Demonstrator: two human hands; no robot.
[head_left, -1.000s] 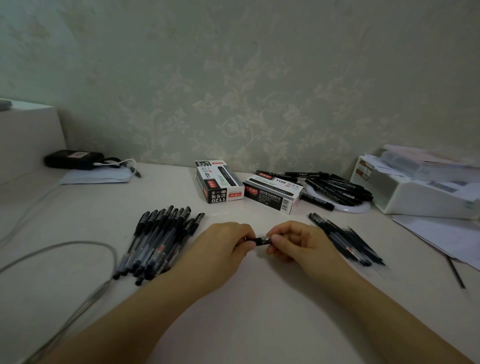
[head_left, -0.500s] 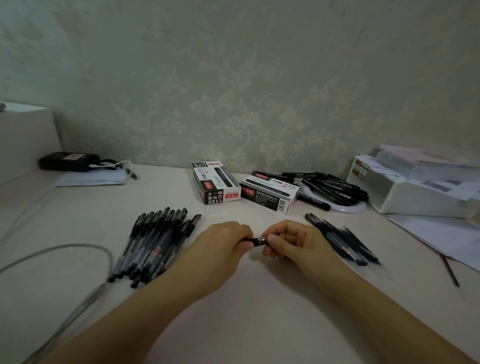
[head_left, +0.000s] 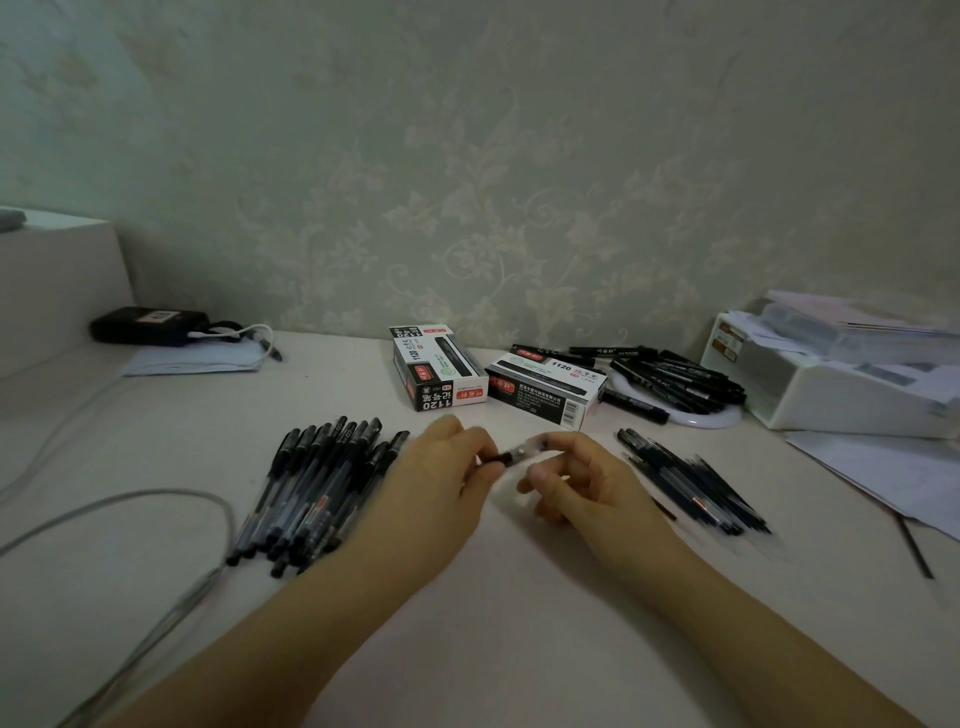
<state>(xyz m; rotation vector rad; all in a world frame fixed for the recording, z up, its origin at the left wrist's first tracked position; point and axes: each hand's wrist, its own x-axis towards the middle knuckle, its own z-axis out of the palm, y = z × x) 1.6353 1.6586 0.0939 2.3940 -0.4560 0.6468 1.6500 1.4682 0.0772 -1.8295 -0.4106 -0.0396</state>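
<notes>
While the left hand pinches the gel pen by its dark end and the right hand pinches its clear barrel just over the table, best hold both pieces in line and work straight along the axis.

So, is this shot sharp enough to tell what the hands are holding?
Head view: dim, flat, greenish light, no glare; the pen pinched between the left hand and right hand is motion-blurred, as is the right pen pile; the left pen pile looks sharper.
</notes>
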